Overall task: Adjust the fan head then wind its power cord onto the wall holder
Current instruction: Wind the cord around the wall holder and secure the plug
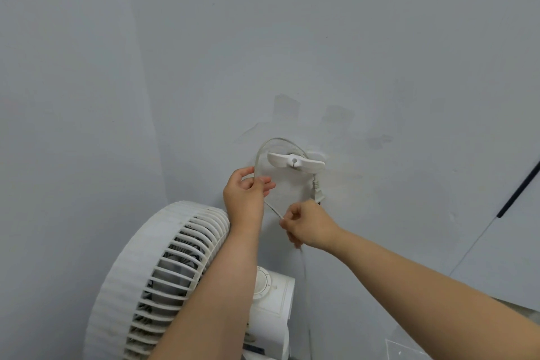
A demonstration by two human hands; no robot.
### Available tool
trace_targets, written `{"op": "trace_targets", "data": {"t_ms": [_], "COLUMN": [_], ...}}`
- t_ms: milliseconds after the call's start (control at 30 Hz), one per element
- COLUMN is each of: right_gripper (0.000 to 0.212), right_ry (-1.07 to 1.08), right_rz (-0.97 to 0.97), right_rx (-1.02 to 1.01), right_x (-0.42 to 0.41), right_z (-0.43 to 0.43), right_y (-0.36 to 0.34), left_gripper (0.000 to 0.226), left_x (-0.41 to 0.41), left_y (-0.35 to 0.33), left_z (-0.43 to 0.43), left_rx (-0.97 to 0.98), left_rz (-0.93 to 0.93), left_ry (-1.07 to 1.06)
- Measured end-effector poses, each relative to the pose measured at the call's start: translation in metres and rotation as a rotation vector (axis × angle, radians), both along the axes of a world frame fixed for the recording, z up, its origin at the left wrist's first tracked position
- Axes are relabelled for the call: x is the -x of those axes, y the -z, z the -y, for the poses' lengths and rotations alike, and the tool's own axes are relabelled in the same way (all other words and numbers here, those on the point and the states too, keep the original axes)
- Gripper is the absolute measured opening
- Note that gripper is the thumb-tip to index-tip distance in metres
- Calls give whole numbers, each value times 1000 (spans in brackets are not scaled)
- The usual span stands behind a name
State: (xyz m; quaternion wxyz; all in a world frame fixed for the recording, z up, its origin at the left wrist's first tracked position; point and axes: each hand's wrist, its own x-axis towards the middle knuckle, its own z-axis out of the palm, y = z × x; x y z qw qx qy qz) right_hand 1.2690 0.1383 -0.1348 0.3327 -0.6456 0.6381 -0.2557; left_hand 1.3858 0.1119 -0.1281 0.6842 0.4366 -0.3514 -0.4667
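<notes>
- While we face the pale wall (380,38), our left hand (247,193) sits just left of the frame's centre, thumb and fingers pinching the power cord (256,161) on the left side of its loop.
- Our right hand (309,225) sits lower and to the right, fingers curled, pinching the same cord. The short stretch between the two hands runs diagonally down to the right.
- From the left hand the cord arches up and over the wall holder (295,161), a white winged piece fixed to the wall at mid-frame, and comes down on the holder's right side.
- The plug (317,188) hangs under the holder's right tip, just above our right hand; we cannot tell whether it touches the hand.
- Below the right hand the cord drops, blurred, toward the bottom of the frame, passing just right of the fan's white stand (276,295).
- The fan head (157,272) fills the lower left, its white ribbed grille facing up toward us, and our left forearm (230,266) crosses in front of its right rim.
- At the right edge of the frame a dark strip (518,190) runs slantwise along a pale panel (502,257).
</notes>
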Motion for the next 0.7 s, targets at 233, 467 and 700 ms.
{"op": "trace_targets", "data": {"t_ms": [233,467,700], "right_gripper": [27,28,40], "right_ry": [105,127,91], "right_rz": [-383,-398,-458], "right_rx": [62,59,21], "right_x": [19,22,19], "right_z": [8,14,15], "right_y": [21,28,28], "left_gripper": [17,21,12], "left_x": [5,9,13], "left_y": [-4,-4,-2], "left_z": [-2,4,9], "left_rx": [105,104,74], "left_rz": [95,142,167], "left_ry": [-139,-232,-255]}}
